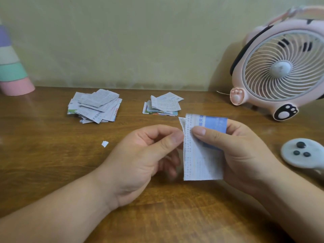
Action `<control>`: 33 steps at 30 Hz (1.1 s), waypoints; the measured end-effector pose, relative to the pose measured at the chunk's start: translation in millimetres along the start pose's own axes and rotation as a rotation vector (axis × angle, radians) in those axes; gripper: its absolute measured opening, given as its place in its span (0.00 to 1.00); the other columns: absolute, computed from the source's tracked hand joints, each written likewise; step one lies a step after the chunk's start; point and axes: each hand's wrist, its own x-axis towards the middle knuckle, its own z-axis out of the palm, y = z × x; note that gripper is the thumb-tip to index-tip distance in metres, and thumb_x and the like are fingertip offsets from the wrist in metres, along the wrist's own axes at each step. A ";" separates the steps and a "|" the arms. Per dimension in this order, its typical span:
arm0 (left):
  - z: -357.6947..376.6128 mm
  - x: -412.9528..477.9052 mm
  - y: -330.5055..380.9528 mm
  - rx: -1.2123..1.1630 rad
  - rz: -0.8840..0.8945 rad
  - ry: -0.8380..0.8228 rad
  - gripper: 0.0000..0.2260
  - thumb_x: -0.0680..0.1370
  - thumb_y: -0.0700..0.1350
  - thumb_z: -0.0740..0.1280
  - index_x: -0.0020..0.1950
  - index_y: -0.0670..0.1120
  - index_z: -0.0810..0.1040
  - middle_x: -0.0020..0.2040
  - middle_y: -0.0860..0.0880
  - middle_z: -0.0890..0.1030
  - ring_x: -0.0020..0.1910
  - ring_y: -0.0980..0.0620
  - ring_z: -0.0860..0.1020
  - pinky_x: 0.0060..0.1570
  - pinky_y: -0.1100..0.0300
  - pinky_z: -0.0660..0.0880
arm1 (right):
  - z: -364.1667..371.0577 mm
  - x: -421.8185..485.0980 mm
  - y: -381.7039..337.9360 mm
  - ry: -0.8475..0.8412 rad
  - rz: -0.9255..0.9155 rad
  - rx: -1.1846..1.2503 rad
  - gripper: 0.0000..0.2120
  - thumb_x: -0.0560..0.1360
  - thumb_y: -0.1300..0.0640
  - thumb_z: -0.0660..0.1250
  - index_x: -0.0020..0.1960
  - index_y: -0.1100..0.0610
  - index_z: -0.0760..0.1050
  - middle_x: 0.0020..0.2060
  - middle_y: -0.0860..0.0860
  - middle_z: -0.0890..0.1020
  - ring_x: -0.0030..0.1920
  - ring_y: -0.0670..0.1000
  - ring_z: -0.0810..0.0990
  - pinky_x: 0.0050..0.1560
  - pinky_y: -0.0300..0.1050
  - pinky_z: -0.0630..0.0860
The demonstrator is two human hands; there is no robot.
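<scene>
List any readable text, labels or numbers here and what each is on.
Nothing reads cleanly.
Paper slip, held by left hand and right hand: characters on its blue band too blurred; tiny print rows unreadable.
Left paper pile, right paper pile: print too small.
Pink fan: paw marks, no text.

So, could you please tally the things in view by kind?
Piles of paper slips: 2
Held paper slip: 1
Loose paper scrap: 1
Pink desk fan: 1
White button controller: 1
Pastel striped cone: 1
Total: 7
</scene>
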 end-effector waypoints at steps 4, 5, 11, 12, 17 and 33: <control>0.3 1.5 -0.9 -0.054 -0.021 0.039 0.09 0.72 0.45 0.76 0.49 0.42 0.85 0.46 0.38 0.83 0.39 0.43 0.79 0.37 0.51 0.73 | -0.6 0.8 1.1 0.011 0.013 0.005 0.11 0.68 0.59 0.74 0.49 0.61 0.85 0.46 0.62 0.87 0.43 0.58 0.87 0.41 0.49 0.82; 0.2 1.9 -0.6 -0.065 -0.025 0.037 0.11 0.71 0.46 0.76 0.50 0.41 0.85 0.47 0.38 0.84 0.40 0.43 0.79 0.38 0.51 0.73 | -0.6 0.9 1.4 0.008 0.010 0.006 0.11 0.68 0.59 0.74 0.49 0.60 0.85 0.47 0.61 0.87 0.44 0.57 0.87 0.42 0.49 0.82; 0.1 2.5 -0.5 -0.081 -0.047 0.046 0.12 0.72 0.45 0.76 0.53 0.41 0.85 0.51 0.37 0.85 0.45 0.43 0.82 0.48 0.46 0.75 | 0.7 -0.4 2.3 -0.038 -0.016 0.035 0.08 0.71 0.63 0.73 0.50 0.61 0.85 0.48 0.62 0.86 0.46 0.58 0.87 0.44 0.49 0.82; 0.6 2.3 -0.4 -0.082 -0.049 0.051 0.12 0.71 0.45 0.76 0.52 0.41 0.85 0.51 0.37 0.85 0.45 0.43 0.82 0.48 0.46 0.75 | 0.8 -0.4 2.4 -0.035 -0.019 0.035 0.08 0.70 0.63 0.73 0.49 0.61 0.85 0.48 0.62 0.87 0.46 0.58 0.87 0.44 0.49 0.82; -0.7 2.1 -1.2 -0.085 -0.045 0.060 0.14 0.69 0.47 0.75 0.52 0.42 0.85 0.51 0.37 0.85 0.45 0.43 0.82 0.48 0.45 0.75 | -0.6 1.3 4.6 -0.046 -0.040 0.032 0.09 0.70 0.62 0.74 0.49 0.60 0.85 0.48 0.62 0.87 0.47 0.58 0.87 0.46 0.49 0.82; 3.6 0.0 1.7 0.060 0.052 0.064 0.07 0.70 0.46 0.77 0.45 0.45 0.88 0.46 0.38 0.86 0.42 0.43 0.83 0.42 0.47 0.80 | -5.7 1.5 11.7 -0.016 -0.095 -0.135 0.08 0.69 0.59 0.75 0.48 0.59 0.85 0.47 0.60 0.87 0.47 0.58 0.86 0.49 0.54 0.82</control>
